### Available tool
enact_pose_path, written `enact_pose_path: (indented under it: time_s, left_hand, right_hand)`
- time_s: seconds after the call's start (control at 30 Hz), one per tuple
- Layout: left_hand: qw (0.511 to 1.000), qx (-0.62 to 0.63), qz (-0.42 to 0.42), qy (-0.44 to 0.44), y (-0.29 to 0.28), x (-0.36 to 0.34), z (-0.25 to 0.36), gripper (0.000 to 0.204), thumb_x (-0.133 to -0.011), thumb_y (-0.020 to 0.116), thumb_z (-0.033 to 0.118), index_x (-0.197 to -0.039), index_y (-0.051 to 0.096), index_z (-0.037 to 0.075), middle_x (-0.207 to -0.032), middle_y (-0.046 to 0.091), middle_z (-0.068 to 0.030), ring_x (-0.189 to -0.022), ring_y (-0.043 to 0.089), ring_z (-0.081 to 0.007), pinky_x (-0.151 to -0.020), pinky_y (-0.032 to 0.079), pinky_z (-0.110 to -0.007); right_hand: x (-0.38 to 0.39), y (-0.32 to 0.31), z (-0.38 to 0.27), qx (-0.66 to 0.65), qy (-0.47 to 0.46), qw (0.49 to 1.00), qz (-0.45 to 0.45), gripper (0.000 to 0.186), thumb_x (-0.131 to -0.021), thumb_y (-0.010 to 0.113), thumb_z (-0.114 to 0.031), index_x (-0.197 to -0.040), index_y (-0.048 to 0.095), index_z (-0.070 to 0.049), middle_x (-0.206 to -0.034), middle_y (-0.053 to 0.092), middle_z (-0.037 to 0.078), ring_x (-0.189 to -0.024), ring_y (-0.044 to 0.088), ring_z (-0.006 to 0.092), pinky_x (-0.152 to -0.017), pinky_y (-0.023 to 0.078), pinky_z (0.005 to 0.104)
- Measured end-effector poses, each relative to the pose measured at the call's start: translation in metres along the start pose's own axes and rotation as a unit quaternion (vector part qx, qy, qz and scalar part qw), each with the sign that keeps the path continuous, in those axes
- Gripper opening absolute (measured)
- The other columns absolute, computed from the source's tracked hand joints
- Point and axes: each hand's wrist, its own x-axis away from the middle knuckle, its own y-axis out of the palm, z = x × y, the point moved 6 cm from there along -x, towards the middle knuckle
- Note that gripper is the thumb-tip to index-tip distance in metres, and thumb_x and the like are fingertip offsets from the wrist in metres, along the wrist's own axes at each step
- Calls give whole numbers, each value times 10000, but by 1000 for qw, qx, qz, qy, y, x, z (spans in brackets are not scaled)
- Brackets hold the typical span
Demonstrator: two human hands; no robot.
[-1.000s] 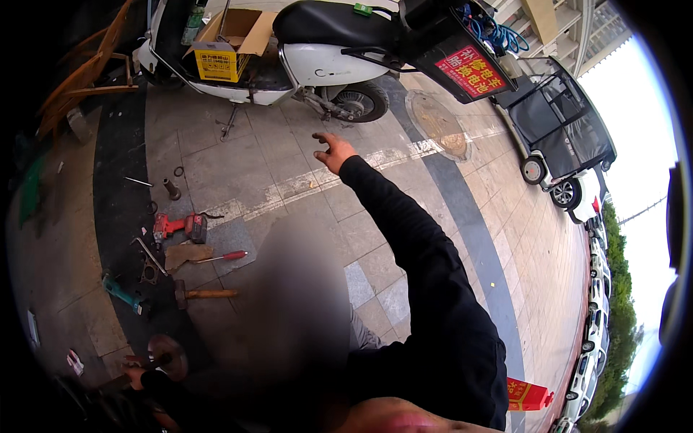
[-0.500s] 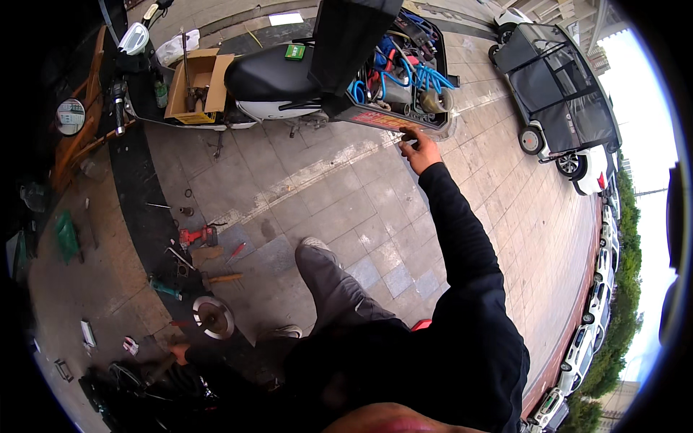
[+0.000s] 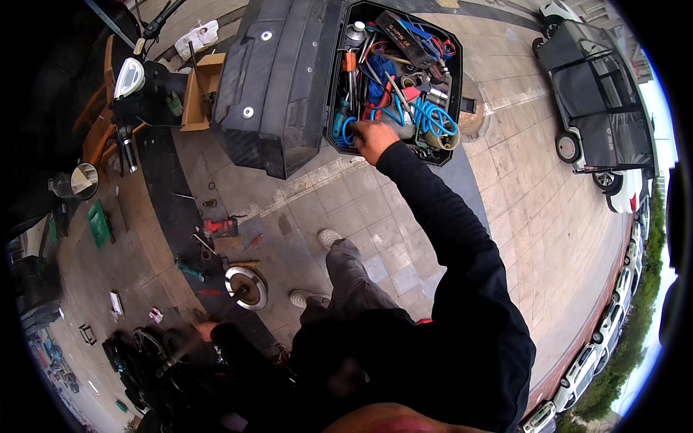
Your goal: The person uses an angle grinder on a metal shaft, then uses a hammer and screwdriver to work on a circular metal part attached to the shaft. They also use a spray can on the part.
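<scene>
In the head view, the right hand (image 3: pixel 375 141) is at the near edge of a black box (image 3: pixel 460 88), towards its near left corner, fingers curled down beside a small blue coil (image 3: pixel 347 131); whether they grip it I cannot tell. The left hand (image 3: pixel 206 330) is low beside a dark heap (image 3: pixel 137 353), too blurred to tell whether it holds anything. The coil looks light, soft and springy, not fragile, likely best pinched across several loops, away from neighbouring tools that could snag it. By count, the box shows two blue bundles, the small coil and a larger tangle (image 3: pixel 435 117) near the near right corner, perhaps joined; one silver canister (image 3: pixel 355 33) at the far left corner; one orange-handled tool (image 3: pixel 349 62) along the left edge; and one dark carton (image 3: pixel 401 37) by the far edge. Other tools overlap too much to count. On the paving lie one red drill (image 3: pixel 218 226) and one metal disc (image 3: pixel 256 294).
</scene>
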Motion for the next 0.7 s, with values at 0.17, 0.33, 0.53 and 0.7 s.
enact_pose_path:
  time_s: [0.17,0.33,0.53,0.7]
  left_hand:
    - [997,30,-6,-69,-19,79,31,362,-952,629,346,-1217,729,121,-956,705,-175,-800,666,-298,-785,571,-476]
    - [990,131,0,-43,2,36,-15,449,-860,779,256,-1137,660,-76,-927,670,-169,-711,615,-275,-673,532,-434]
    - [950,298,63,-74,-44,32,-22,461,-816,836,295,-1083,708,-58,-893,676,-133,-709,607,-250,-625,499,-404]
    - [948,261,90,-157,-78,29,1,438,-848,793,288,-1120,716,-47,-869,659,-107,-669,587,-232,-584,476,-414]
  right_hand:
    - [-66,56,23,32,101,991,-77,416,-931,579,-223,-1335,607,-125,-1071,707,268,-987,684,446,-879,543,525]
    - [-81,71,50,72,241,966,-62,518,-924,561,-322,-1428,538,-208,-1200,720,177,-1114,689,398,-955,534,533]
    - [-93,45,23,250,119,951,-138,403,-936,555,-354,-1290,658,-190,-1147,745,132,-999,733,312,-827,579,486]
    - [-86,84,24,266,133,946,-129,411,-941,560,-351,-1298,654,-172,-1095,733,124,-915,693,284,-758,546,458]
